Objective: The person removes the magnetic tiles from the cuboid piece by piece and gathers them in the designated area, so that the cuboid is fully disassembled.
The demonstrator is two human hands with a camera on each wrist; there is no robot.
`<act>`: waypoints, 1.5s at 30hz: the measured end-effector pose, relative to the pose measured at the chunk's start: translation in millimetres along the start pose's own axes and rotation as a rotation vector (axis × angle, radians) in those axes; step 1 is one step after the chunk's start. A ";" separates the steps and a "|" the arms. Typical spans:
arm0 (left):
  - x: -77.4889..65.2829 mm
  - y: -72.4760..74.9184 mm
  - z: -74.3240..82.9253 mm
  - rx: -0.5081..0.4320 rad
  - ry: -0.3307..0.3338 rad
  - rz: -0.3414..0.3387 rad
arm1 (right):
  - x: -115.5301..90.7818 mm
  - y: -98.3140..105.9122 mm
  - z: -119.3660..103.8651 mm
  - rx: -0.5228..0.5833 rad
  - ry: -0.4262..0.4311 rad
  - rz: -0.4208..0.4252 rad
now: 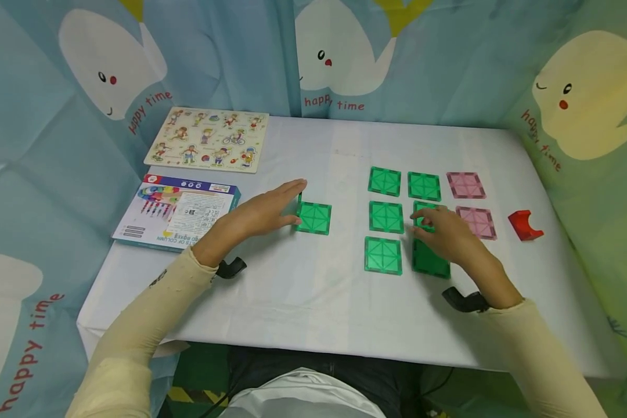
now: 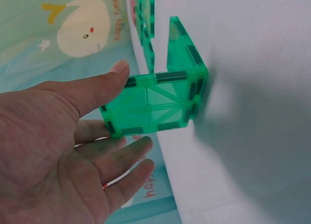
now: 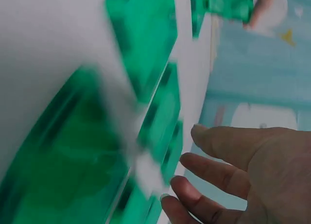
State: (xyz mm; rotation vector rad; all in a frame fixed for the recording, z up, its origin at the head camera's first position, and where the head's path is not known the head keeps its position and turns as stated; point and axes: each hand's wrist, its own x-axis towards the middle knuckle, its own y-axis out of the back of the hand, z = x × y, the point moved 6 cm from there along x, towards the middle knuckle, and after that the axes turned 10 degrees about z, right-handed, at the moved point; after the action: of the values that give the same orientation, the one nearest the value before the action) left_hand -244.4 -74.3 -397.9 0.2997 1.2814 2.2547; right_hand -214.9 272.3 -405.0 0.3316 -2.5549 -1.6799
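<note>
My left hand (image 1: 263, 210) pinches an upright translucent green magnetic tile (image 2: 153, 105) between thumb and fingers. The lower edge of this tile meets a second green tile (image 1: 314, 218) lying flat on the table, and the two form a corner. Over on the right, my right hand (image 1: 446, 232) hovers above the flat green tiles with fingers loosely bent and nothing in them. It partly covers one green tile (image 1: 422, 206), while a darker green tile (image 1: 429, 260) lies below it. In the right wrist view several green tiles (image 3: 146, 44) look blurred beside the fingertips.
Several green tiles (image 1: 385, 217) lie in rows, with two pink tiles (image 1: 466, 185) to their right. A red block with a curved notch (image 1: 524, 225) sits near the table's right side. On the left are a boxed toy (image 1: 188, 212) and a picture board (image 1: 207, 139).
</note>
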 end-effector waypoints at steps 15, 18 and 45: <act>1.6 -0.9 -2.7 -0.011 0.011 0.009 | 66.0 -78.0 -140.9 -0.178 0.218 -0.198; 2.5 -2.4 -1.8 -0.008 0.002 0.005 | 71.7 -88.8 -148.3 -0.217 0.226 -0.231; 6.1 0.8 -2.8 0.012 -0.002 0.024 | 60.1 -76.7 -144.3 -0.355 0.341 -0.039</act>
State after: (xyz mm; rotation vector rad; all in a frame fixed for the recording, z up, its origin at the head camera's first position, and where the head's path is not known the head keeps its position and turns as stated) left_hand -251.0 -73.4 -399.1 0.3239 1.2977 2.2668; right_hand -237.6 100.3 -420.9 0.5841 -1.9821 -1.8575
